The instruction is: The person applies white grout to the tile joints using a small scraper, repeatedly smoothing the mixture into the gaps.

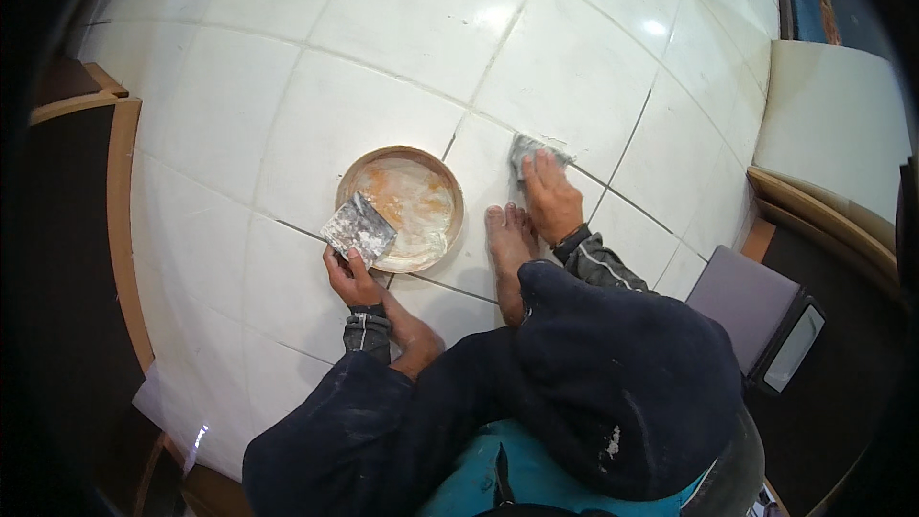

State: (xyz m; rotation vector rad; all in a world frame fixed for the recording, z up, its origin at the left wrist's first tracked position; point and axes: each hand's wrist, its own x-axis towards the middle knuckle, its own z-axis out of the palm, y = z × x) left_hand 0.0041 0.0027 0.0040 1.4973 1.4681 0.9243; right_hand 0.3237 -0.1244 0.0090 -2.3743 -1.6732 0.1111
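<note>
My left hand [352, 275] is closed on the near edge of a flat, square grey plate [358, 228] smeared with white paste. The plate overlaps the left rim of a round, shallow pan [456, 193], whose inside is coated with whitish and orange-brown residue. To the right of the pan, my right hand [552, 193] presses a crumpled grey rag [526, 149] onto the tiled floor [402, 105], with the fingers on top of it. The rag lies over a joint between tiles. Part of it is hidden under the fingers.
My bare feet [508, 258] stand near the pan, one beside each hand. Some tile joints look dark, others pale. Dark panels with wooden edging [126, 220] line the left side. A grey-purple box-like object [742, 311] stands at the right, below a white panel [833, 124].
</note>
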